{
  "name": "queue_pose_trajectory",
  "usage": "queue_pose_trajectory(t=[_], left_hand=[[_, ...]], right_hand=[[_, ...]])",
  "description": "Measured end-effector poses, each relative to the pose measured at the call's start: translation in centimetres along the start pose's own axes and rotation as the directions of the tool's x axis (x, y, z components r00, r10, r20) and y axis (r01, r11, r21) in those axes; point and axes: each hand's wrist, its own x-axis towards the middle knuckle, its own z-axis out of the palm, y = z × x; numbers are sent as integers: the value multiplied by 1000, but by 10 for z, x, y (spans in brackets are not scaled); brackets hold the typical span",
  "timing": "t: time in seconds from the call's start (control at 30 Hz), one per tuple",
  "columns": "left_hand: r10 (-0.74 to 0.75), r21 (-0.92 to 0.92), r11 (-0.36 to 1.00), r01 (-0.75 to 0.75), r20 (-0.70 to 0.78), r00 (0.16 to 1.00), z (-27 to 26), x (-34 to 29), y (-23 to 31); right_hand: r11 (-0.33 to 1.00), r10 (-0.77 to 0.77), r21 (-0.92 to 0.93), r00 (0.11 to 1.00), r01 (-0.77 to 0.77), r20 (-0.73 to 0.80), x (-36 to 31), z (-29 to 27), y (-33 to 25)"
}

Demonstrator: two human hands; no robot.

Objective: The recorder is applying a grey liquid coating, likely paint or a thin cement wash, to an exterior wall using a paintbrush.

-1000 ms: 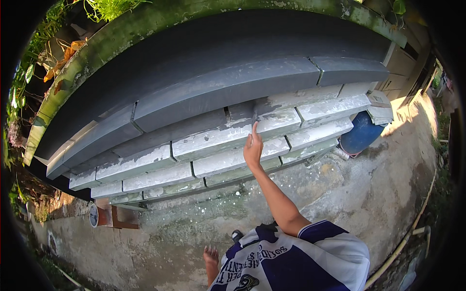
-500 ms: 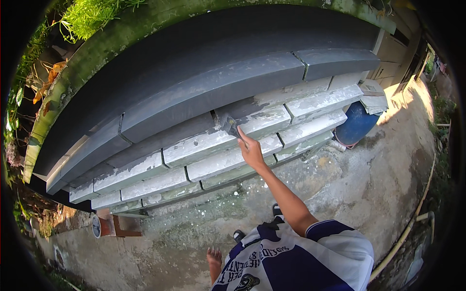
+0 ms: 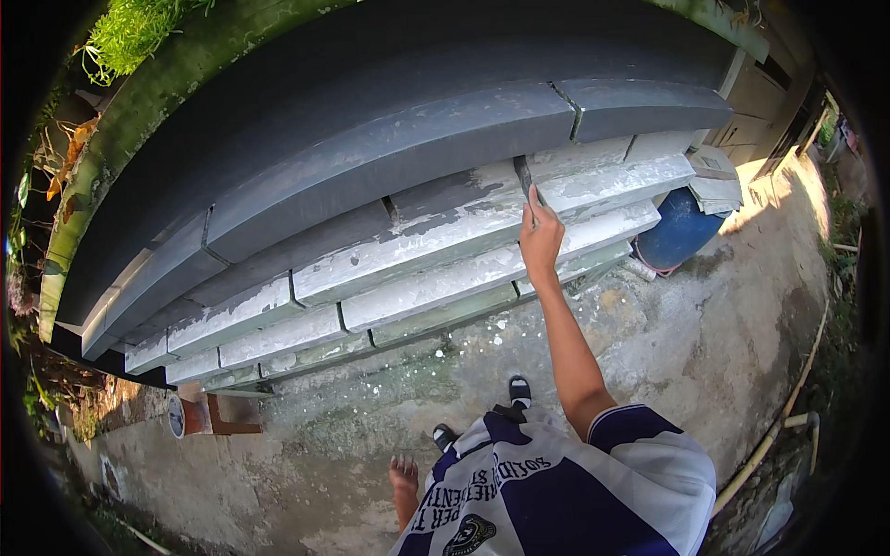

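My right hand is closed round a paintbrush, seen nearly edge-on, its head against the upright face under the dark grey ledge. That stepped concrete wall has patchy white courses below a smooth dark grey ledge. Dark grey paint covers part of the upright face left of the brush, with a ragged edge onto the white. My left hand hangs low beside my shirt, holding nothing, with its fingers apart.
A blue barrel with grey slabs on top stands by the wall's right end. At the lower left is a reddish-brown bucket. Paint-spattered concrete floor lies below, and pipes run along the right edge.
My right hand has moved right along the wall with the paintbrush, which has turned from its flat side to nearly edge-on. My left hand stays low.
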Motion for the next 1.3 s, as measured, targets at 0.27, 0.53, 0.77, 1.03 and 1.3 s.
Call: queue_pose_trajectory(t=[0.27,0.53,0.77,1.03,1.3], left_hand=[[-25,-25,999,24,-18,1000,14,3,3],[64,-4,998,-64,20,998,0,-1,8],[-87,-39,996,86,-28,996,-26,16,1],[-16,57,998,14,38,999,-24,24,35],[132,77,988,-136,63,989,-42,-4,50]], right_hand=[[970,-108,240,934,24,342,-37,18,-31],[994,91,73,987,-81,-134,-13,12,12],[981,29,181,974,-71,223,-44,31,-30],[967,-86,254,974,31,208,-17,16,6],[982,71,-173,997,-74,-23,-17,31,-9]])
